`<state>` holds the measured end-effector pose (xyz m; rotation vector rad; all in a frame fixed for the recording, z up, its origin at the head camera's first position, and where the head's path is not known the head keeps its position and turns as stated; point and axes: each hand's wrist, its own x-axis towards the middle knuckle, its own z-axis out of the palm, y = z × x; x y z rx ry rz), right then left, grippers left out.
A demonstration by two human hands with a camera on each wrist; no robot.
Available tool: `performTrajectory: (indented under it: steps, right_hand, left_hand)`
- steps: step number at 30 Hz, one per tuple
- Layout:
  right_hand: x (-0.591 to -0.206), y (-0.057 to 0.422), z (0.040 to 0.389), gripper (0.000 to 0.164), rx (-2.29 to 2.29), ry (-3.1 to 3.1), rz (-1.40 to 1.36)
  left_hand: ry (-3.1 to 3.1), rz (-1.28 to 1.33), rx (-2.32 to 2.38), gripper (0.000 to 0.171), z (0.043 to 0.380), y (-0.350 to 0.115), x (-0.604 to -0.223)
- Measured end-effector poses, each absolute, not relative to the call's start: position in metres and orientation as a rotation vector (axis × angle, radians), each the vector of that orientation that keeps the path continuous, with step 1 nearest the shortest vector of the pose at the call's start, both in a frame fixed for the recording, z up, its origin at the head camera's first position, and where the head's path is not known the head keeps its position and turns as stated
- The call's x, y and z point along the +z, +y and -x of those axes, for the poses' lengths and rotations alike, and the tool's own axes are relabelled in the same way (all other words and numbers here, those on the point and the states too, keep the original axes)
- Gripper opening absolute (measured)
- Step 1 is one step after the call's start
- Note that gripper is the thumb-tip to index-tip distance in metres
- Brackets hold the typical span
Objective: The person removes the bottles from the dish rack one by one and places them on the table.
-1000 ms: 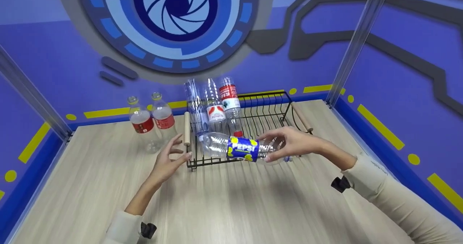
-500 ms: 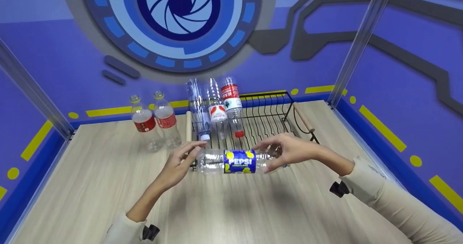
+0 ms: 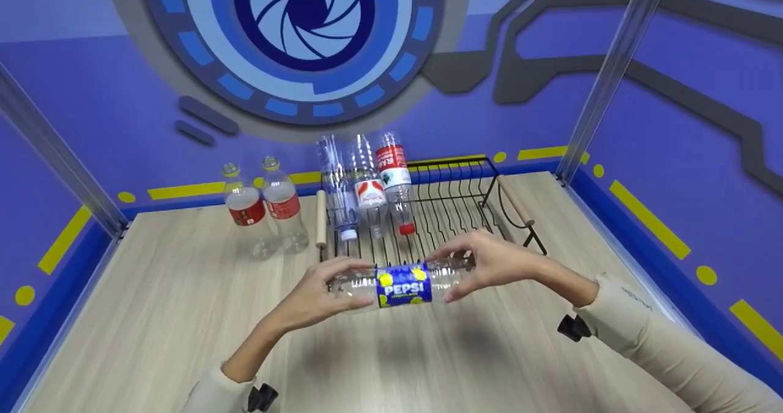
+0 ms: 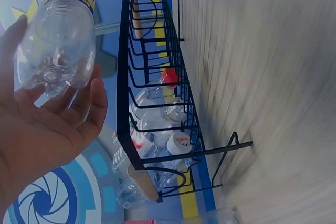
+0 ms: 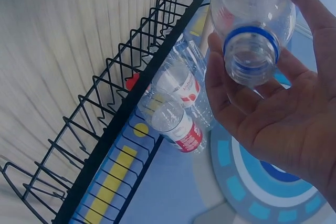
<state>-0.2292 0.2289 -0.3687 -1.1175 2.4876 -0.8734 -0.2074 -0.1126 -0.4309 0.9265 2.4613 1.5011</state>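
Note:
Both hands hold a clear Pepsi bottle point(image 3: 404, 286) with a blue and yellow label, lying sideways in front of a black wire rack point(image 5: 134, 103). My left hand point(image 3: 321, 293) grips its base end, thumb on the near side and fingers on the far side. The right hand point(image 3: 492, 263) holds the neck end between thumb and fingers. In the right wrist view the uncapped mouth point(image 5: 252, 59) shows a blue ring. Three clear bottles lean in the rack's left part: one with a white cap point(image 3: 348, 235), one with a red-white label point(image 3: 369, 194), one with a red cap point(image 3: 407, 229).
Two clear bottles with red labels, a left one point(image 3: 246, 215) and a right one point(image 3: 283, 207), stand upright left of the rack. The rack has wooden handles, a left one point(image 3: 321, 217) and a right one point(image 3: 515, 200). Blue panels point(image 3: 520, 131) enclose the wooden tabletop point(image 3: 391, 364).
The Pepsi bottle has come nearer to me, away from over the rack, in the right hand. My left hand has moved from beside the rack's handle onto the bottle's base.

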Motion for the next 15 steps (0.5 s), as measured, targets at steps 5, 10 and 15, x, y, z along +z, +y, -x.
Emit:
performTrajectory:
  steps: [5, 10, 15]
  right_hand:
    - [-0.3707, 0.2254, 0.2294, 0.065, -0.912, 2.481, 1.120]
    - [-0.3728, 0.2249, 0.2303, 0.065, -0.911, 2.484, 1.128]
    - [-0.3740, 0.2251, 0.2310, 0.068, -0.885, 2.470, 1.123]
  left_hand:
    - [2.594, -0.993, 1.432, 0.059, 0.2032, -0.1070, -0.4298]
    - [2.749, -1.025, 1.296, 0.064, 0.2008, -0.1042, -0.4272]
    - [2.784, -1.032, 1.188, 0.067, 0.2014, -0.1030, -0.4297]
